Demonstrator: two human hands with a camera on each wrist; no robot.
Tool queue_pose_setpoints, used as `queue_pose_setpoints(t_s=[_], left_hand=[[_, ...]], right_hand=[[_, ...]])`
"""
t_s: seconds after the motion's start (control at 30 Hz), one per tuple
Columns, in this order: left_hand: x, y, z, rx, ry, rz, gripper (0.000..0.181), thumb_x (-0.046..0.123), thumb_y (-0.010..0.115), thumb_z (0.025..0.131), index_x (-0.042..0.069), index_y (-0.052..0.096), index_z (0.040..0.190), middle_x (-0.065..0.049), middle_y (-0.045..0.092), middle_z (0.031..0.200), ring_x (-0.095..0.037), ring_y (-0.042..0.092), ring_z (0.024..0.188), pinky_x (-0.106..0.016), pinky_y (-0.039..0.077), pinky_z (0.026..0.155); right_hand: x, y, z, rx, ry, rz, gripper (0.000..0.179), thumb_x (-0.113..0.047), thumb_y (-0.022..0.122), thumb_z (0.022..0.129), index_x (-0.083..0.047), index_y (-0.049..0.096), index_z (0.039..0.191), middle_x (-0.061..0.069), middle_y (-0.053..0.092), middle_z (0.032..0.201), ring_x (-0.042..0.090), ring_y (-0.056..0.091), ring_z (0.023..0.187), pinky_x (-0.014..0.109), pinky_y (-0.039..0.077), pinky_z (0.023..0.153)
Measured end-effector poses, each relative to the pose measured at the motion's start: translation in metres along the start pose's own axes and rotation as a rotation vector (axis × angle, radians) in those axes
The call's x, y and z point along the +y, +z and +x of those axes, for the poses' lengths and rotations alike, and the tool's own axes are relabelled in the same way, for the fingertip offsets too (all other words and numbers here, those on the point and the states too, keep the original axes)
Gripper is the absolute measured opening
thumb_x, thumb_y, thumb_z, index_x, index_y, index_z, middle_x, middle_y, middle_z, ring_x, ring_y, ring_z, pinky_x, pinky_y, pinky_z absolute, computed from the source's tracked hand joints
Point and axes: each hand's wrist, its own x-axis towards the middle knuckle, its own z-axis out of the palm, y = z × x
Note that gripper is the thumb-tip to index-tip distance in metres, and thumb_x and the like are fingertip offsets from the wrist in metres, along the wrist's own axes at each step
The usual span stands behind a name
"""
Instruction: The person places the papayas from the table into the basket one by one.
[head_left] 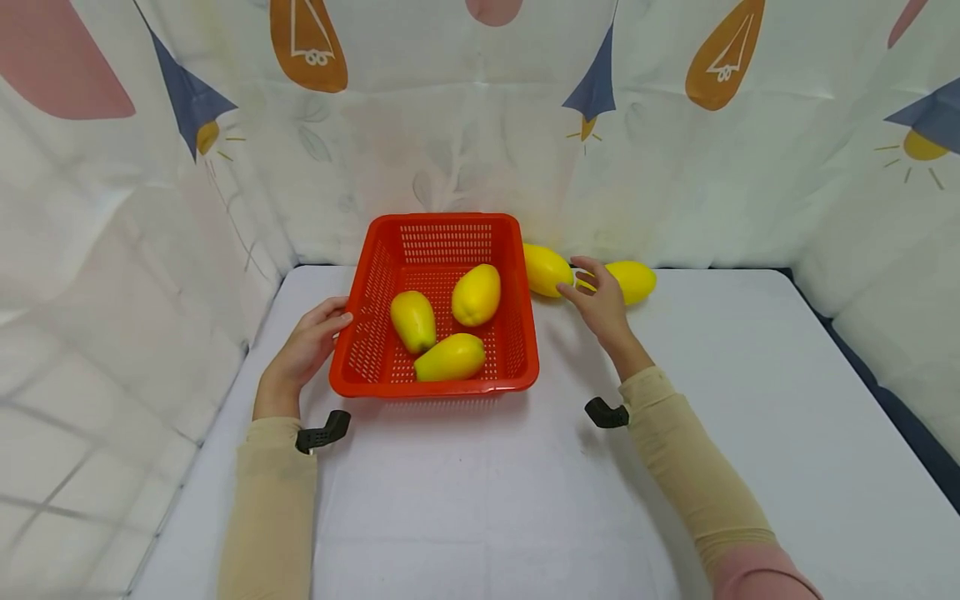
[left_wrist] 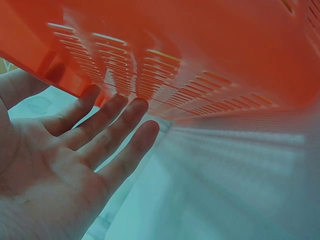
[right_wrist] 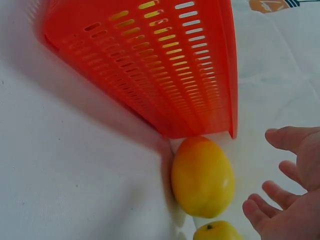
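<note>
A red slotted plastic basket holds three yellow mango-like fruits, one at the right, one at the left and one in front. My left hand is at the basket's left side, its fingers extended against the slotted wall in the left wrist view. Beyond the basket's right wall lie two more such fruits, a nearer one and a farther one. Over these hovers my right hand, fingers spread and nothing held. It partly hides the farther fruit in the head view.
A white cloth covers the table. Behind the basket hangs a pale patterned curtain, which continues along the left and right sides. A small black wrist mount sits on each forearm, left and right.
</note>
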Motion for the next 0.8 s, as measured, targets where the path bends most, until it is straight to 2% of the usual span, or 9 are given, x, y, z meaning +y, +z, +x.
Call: queue_pose_setpoints(t_s=[0.8], left_hand=[[-0.001, -0.002, 0.000, 0.006, -0.008, 0.008, 0.030, 0.020, 0.046, 0.102, 0.010, 0.045, 0.130, 0.005, 0.060, 0.113, -0.007, 0.058, 0.102, -0.017, 0.049, 0.088]], right_hand=[[0.002, 0.007, 0.015, -0.008, -0.003, -0.084, 0.054, -0.017, 0.070, 0.089, -0.008, 0.048, 0.137, 0.015, 0.048, 0.144, 0.034, 0.044, 0.133, 0.047, 0.036, 0.112]])
